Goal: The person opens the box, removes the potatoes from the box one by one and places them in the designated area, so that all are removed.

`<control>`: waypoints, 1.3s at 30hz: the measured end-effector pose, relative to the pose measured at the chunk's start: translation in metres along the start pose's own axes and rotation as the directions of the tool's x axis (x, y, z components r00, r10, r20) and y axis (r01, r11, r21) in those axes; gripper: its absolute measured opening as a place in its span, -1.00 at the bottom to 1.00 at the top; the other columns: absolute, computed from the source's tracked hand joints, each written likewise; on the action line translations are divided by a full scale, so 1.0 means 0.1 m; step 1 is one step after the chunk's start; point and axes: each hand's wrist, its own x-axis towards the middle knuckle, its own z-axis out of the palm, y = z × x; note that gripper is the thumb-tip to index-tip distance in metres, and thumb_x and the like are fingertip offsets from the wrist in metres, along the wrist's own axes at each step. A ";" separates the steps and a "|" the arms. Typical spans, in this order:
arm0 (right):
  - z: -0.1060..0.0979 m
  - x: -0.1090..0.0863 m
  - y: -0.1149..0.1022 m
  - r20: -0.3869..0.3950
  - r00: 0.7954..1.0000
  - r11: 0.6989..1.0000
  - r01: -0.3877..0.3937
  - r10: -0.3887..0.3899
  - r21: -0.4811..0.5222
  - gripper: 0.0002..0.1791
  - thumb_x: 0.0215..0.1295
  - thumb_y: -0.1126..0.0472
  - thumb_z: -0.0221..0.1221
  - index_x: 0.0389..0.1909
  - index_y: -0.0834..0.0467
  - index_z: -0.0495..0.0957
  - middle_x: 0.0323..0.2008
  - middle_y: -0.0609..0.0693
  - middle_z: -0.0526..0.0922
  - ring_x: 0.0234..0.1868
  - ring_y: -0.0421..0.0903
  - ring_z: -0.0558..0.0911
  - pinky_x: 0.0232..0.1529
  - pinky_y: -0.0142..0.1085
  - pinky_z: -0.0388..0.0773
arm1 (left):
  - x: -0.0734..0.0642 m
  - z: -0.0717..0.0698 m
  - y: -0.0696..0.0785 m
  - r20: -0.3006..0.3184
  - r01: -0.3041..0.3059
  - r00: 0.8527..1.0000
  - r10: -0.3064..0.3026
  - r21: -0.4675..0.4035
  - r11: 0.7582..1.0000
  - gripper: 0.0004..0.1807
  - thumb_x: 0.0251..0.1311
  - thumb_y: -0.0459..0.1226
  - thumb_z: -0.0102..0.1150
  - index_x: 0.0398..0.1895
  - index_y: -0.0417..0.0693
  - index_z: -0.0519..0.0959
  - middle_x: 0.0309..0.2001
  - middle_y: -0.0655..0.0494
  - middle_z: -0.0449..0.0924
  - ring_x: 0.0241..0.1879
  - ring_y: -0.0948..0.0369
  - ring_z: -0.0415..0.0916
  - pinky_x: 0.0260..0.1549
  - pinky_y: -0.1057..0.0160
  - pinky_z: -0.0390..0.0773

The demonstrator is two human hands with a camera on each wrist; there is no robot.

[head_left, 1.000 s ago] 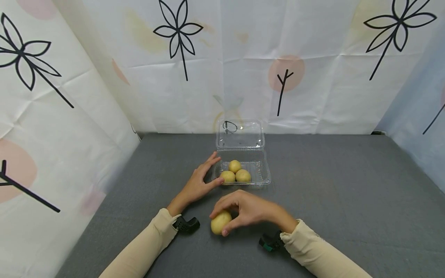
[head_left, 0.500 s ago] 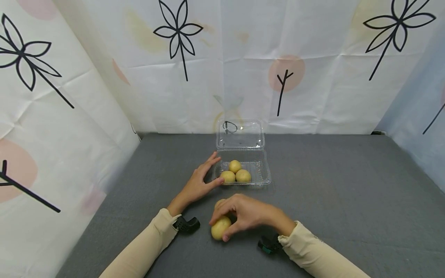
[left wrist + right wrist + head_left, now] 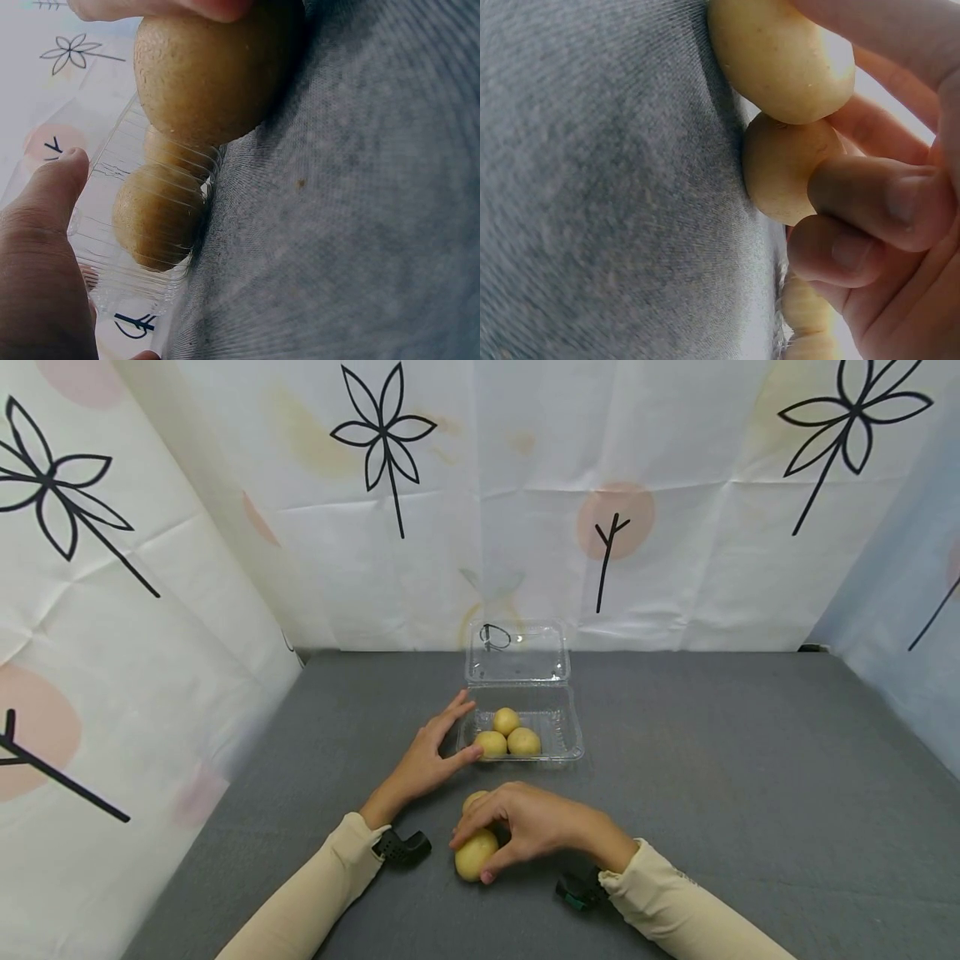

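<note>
We see the 2 hands apart from each other. The right hand [image 3: 528, 822] pinches the near potato [image 3: 474, 857] between its thumb and fingers, low at the table [image 3: 712, 777]; whether that potato is lifted at all, we cannot tell. The left hand [image 3: 423, 760] grips nothing: its fingers are spread along the left side of the box [image 3: 557, 727], the thumb at the front left corner. How firmly it presses there, if at all, does not show.

Just beyond the near potato lies the far potato [image 3: 472, 800], partly hidden under the right hand's fingers. The 2 look very close – maybe touching – but we cannot make out the contact.

Farther out, the box holds 3 potatoes: the left potato [image 3: 491, 744] and the right potato [image 3: 524, 742] side by side at the front, and the back potato [image 3: 506, 721] behind them. The lid [image 3: 525, 660] stands raised at the rear, in front of the printed backdrop [image 3: 690, 560].

As for progress, we count 5 potatoes in view: 3 inside the box, 2 outside it. We would judge the work past its middle – those 2 not yet in, the lid not yet down, and the right side of the box bare enough to take more.
</note>
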 end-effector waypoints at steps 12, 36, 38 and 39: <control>-0.04 -0.02 0.02 -0.008 1.000 0.998 0.018 -0.018 0.059 -0.51 0.09 0.12 0.53 0.08 0.11 0.72 0.03 -0.11 0.76 0.04 -0.40 0.61 0.07 -0.48 0.58 | 0.00 0.01 0.02 -0.008 -0.003 1.000 0.003 0.003 1.000 -0.20 0.38 0.11 0.16 0.61 0.13 0.18 0.68 0.20 -0.12 0.63 -0.06 -0.07 0.37 -0.57 -0.17; -0.24 -0.10 0.01 -0.165 0.986 0.992 -0.009 0.030 0.126 -0.61 0.17 0.13 0.49 0.01 0.14 0.74 -0.17 -0.01 0.80 -0.65 -0.25 0.33 -0.58 -0.51 0.31 | -0.02 0.01 0.02 -0.013 -0.021 1.000 0.021 -0.008 1.000 -0.21 0.40 0.07 0.16 0.61 0.08 0.17 0.68 0.12 -0.11 0.63 -0.07 -0.07 0.37 -0.57 -0.16; -0.25 -0.12 0.03 -0.201 0.979 0.992 0.006 0.020 0.126 -0.62 0.17 0.15 0.49 0.00 0.15 0.74 -0.25 0.00 0.79 -0.65 -0.37 0.27 -0.61 -0.49 0.30 | -0.02 0.01 0.03 -0.012 -0.023 1.000 0.023 -0.009 1.000 -0.21 0.40 0.07 0.16 0.61 0.08 0.17 0.68 0.12 -0.11 0.63 -0.07 -0.07 0.37 -0.57 -0.16; -0.26 -0.12 0.04 -0.217 0.976 0.991 0.009 0.020 0.130 -0.63 0.16 0.16 0.49 -0.01 0.16 0.74 -0.28 0.01 0.78 -0.64 -0.39 0.27 -0.61 -0.49 0.29 | -0.02 0.00 0.04 -0.011 -0.023 1.000 0.023 -0.009 1.000 -0.21 0.40 0.07 0.16 0.61 0.08 0.17 0.68 0.13 -0.11 0.63 -0.07 -0.07 0.37 -0.57 -0.16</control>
